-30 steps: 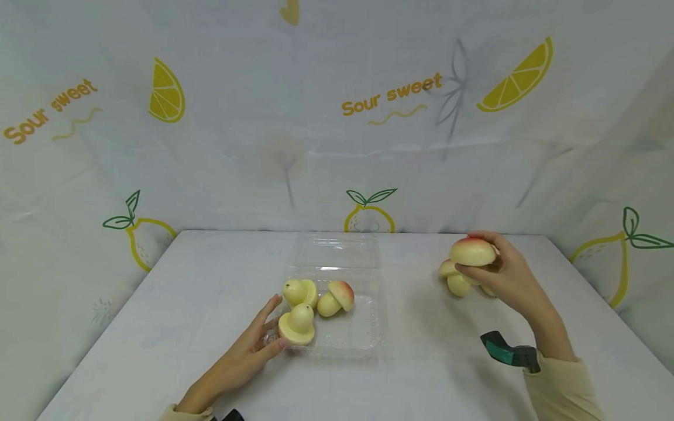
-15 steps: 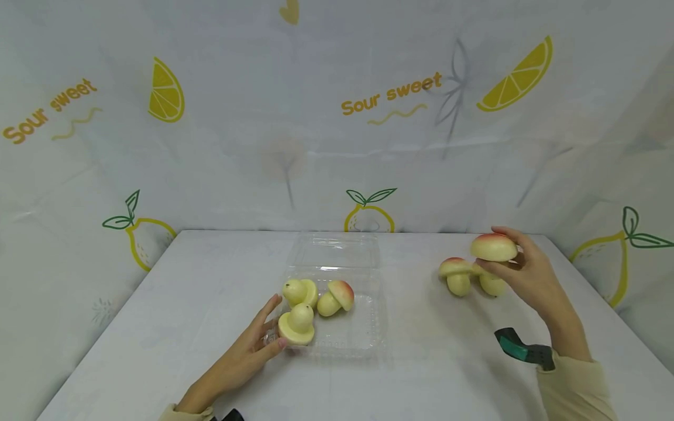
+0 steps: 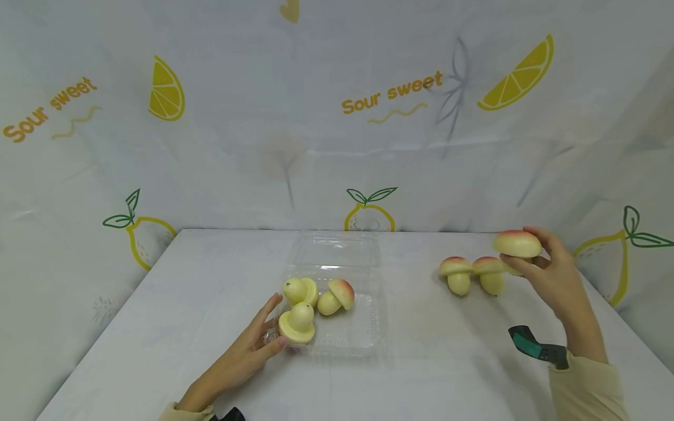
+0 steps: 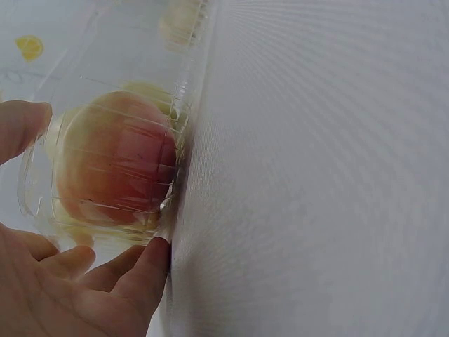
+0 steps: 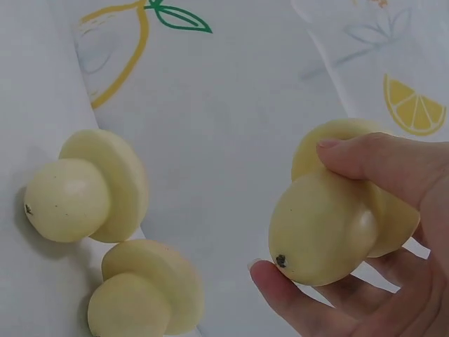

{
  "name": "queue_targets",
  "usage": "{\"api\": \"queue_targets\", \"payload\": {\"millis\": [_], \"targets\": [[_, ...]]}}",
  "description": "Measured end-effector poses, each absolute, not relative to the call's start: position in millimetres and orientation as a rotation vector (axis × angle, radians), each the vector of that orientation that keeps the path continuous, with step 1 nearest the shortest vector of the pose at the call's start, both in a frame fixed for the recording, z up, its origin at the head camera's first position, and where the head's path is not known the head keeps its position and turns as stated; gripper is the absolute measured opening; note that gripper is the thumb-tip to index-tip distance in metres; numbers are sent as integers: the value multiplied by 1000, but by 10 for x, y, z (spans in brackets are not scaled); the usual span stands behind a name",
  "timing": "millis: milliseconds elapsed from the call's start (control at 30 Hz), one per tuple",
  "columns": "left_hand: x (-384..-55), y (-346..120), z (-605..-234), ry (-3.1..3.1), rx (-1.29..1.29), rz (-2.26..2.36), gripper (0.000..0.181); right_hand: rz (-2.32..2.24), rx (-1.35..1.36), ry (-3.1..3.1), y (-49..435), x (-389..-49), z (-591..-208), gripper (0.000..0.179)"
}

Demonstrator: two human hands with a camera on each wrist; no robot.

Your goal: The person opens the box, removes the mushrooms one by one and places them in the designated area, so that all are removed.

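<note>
White sheet-looking table [image 3: 416, 368], creased pale backdrop [image 3: 237, 146] standing along the far side, printed with lemons, lemon slices and "Sour sweet" lettering in yellow and orange. Light's kinda dull.

Right hand [image 3: 555, 286] has the held mushroom [image 3: 518, 244] pinched between thumb and fingers, red-tinted cap up. It's off the table at the far right, just right of the two standing mushrooms [image 3: 458, 276]. Those are side by side, caps up; can't tell if they touch.

Left hand [image 3: 250, 348] is spread pretty wide, thumb and fingers resting against the near-left corner of the clear container [image 3: 347, 336], no mushroom in its grip. The lid [image 3: 337, 252] lies flipped open toward the far side.

Count: six mushrooms total. One in hand, two standing, three in the container: near-left mushroom [image 3: 298, 323] stem up, far-left mushroom [image 3: 300, 291] and right-side mushroom [image 3: 337, 297] both tipped over. One container, one lid.
</note>
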State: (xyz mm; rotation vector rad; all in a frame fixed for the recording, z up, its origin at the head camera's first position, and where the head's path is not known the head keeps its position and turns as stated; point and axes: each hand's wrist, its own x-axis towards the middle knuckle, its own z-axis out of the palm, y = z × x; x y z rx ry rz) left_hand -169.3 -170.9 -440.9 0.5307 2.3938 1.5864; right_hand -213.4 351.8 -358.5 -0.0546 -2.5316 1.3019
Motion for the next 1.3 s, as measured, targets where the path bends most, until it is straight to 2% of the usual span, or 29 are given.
{"api": "queue_targets", "payload": {"millis": [433,767,1300], "targets": [[-1695,-1711,-4414,2403,525,1585,80,1377,-163,-2490,3688,-2108,-3626,81],[-1708,-1718,-4433,2384,528,1598,81,1265,-194,-2492,3840,-2140,-3812,79],[-1703,-1708,-4415,2397,505,1585,82,1259,-335,-2550,3953,-2182,-4058,87]]}}
